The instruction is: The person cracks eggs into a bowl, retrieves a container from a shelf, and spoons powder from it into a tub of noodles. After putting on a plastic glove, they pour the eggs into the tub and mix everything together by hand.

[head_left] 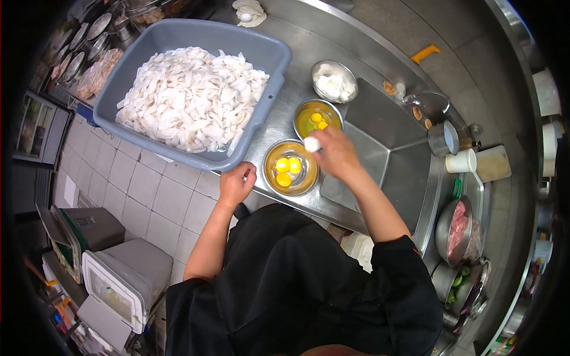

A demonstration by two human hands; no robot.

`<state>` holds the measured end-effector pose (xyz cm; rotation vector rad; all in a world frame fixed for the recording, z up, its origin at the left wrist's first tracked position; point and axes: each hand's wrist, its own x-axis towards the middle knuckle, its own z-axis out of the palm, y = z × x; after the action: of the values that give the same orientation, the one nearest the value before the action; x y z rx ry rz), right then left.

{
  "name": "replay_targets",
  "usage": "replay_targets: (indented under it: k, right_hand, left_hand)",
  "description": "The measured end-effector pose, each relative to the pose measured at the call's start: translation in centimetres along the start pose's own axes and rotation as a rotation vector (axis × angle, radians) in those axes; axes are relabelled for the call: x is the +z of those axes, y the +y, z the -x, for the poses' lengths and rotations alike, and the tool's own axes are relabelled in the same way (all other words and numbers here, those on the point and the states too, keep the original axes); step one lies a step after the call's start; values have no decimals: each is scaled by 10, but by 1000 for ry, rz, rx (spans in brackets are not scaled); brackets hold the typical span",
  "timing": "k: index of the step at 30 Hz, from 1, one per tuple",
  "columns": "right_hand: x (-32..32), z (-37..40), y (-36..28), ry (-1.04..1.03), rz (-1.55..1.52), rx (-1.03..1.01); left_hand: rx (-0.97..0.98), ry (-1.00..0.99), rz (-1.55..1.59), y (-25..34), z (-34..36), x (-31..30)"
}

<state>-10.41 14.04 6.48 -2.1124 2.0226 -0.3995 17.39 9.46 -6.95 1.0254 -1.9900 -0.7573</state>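
Note:
My right hand [337, 155] pinches a white egg [312, 144] above the gap between two metal bowls. Whether its shell is whole I cannot tell. The nearer bowl [305, 183] holds three yolks [284, 180]. In the middle bowl [300, 114], yolks sit in clear egg white, partly covered by my fingers. Behind it, a third bowl [317, 90] contains white eggshells [333, 85]. My left hand [237, 184], fingers curled in, rests at the counter's front edge, by the corner of a grey tub [275, 77] heaped with pale white strips [193, 98].
A steel sink [371, 110] with a faucet [436, 101] lies to the right. Another egg [246, 18] is on a cloth [255, 9] at the back. A bowl of raw meat [457, 231] stands far right. Grey bins [127, 273] stand on the floor at left.

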Motion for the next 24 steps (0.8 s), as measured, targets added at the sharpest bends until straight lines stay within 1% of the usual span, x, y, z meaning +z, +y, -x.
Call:
replay_targets:
  k: [1, 2, 4, 5, 7, 10, 19, 23, 24]
  right_hand:
    - [-4, -7, 8, 46, 10, 81]
    - [-3, -14, 20, 45, 12, 77]
    - [8, -28, 47, 127, 143, 261]
    - [15, -34, 58, 130, 145, 261]
    - [25, -44, 71, 75, 264, 314]
    - [35, -55, 75, 17, 352, 313]
    - [57, -72, 74, -37, 416, 335]
    - [62, -77, 74, -29, 382, 317]
    - [63, -79, 71, -51, 343, 357]
  left_hand:
    - [-5, 4, 3, 0, 0, 0]
    - [-10, 6, 6, 0, 1, 0]
    - [-6, 7, 1, 1, 1, -1]
    - [-1, 6, -5, 2, 0, -1]
    - [-1, 1, -2, 1, 1, -1]
    - [-5, -11, 14, 0, 1, -1]
    - [-20, -15, 52, 0, 1, -2]
    - [-16, -20, 34, 0, 1, -2]
    - [-15, -22, 32, 0, 1, -1]
